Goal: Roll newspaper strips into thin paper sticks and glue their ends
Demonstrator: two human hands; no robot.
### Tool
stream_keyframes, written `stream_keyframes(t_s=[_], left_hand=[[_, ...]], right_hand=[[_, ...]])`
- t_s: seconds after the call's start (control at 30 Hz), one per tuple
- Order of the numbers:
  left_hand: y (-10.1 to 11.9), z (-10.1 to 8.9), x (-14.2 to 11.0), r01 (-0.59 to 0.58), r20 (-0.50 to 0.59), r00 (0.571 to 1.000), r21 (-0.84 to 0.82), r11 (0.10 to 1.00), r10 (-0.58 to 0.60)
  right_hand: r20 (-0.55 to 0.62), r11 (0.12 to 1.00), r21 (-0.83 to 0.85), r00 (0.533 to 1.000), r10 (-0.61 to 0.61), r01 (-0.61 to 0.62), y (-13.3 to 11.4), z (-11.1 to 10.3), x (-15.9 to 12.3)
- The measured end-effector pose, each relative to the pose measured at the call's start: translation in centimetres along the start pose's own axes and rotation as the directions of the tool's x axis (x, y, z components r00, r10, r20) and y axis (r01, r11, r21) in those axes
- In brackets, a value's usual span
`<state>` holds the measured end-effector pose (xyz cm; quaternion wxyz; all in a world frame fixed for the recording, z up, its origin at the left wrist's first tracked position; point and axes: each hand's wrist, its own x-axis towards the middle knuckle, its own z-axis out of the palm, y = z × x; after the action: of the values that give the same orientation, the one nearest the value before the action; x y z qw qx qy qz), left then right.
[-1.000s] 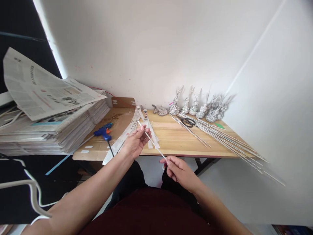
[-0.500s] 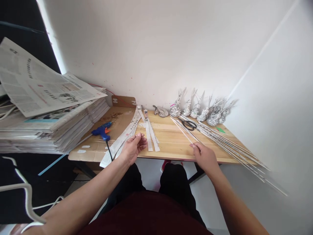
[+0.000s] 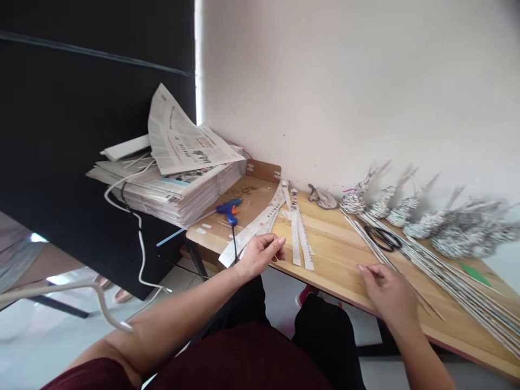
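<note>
My left hand [image 3: 263,254] is closed in a loose pinch near the table's front edge, thumb against the curled fingers. A tiny pale bit shows under the fingertips, too small to name. Just right of it lie cut newspaper strips [image 3: 301,241], and longer strips [image 3: 260,222] fan out behind it. My right hand [image 3: 392,295] hovers over the front edge, its thumb apart from the bent fingers and nothing visible between them. Thin rolled-paper sticks [image 3: 450,276] lie beside and behind it. Black-handled scissors [image 3: 382,238] rest on the sticks.
A blue glue gun [image 3: 228,210] sits on cardboard [image 3: 207,230] at the left, near a tall newspaper stack [image 3: 179,197]. Several woven paper figures [image 3: 400,211] line the wall, with a grey cloth-like piece [image 3: 324,197] left of them. A white cable [image 3: 141,254] hangs at left.
The view has swung left, so the table things appear further right. My right hand has let go of the thin paper stick, its thumb now apart. My left hand stays pinched.
</note>
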<state>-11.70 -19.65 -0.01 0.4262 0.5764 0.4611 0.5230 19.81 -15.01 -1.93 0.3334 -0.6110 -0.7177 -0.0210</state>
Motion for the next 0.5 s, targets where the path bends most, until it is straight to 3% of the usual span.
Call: stream_keyframes(t_s=[0.07,0.13,0.27,0.37,0.5], left_hand=[[0.6,-1.9,0.2,-0.063,-0.003,0.998,0.190,0.980,0.065],[0.8,-4.6,0.6,-0.094,-0.071,0.988,0.416,0.904,0.136],[-0.2,-10.2,1.2,-0.052,-0.171,0.943,0.771,0.634,0.285],[-1.6,-12.7,1.1,-0.144,-0.030,0.938,0.872,0.468,0.345],[-2.8,-13.6,1.1,-0.278,0.162,0.929,0.900,0.337,0.332]], right_hand=[[0.042,0.994,0.045,0.994,0.101,-0.103,0.1,-0.2,-0.1],[0.073,0.982,0.069,0.983,0.170,-0.175,0.3,-0.3,-0.1],[0.081,0.975,0.081,0.976,0.202,-0.209,0.9,-0.2,-0.1],[0.081,0.975,0.088,0.977,0.199,-0.205,1.0,0.1,-0.4],[0.066,0.971,0.091,0.975,0.214,-0.219,0.8,0.1,-0.6]])
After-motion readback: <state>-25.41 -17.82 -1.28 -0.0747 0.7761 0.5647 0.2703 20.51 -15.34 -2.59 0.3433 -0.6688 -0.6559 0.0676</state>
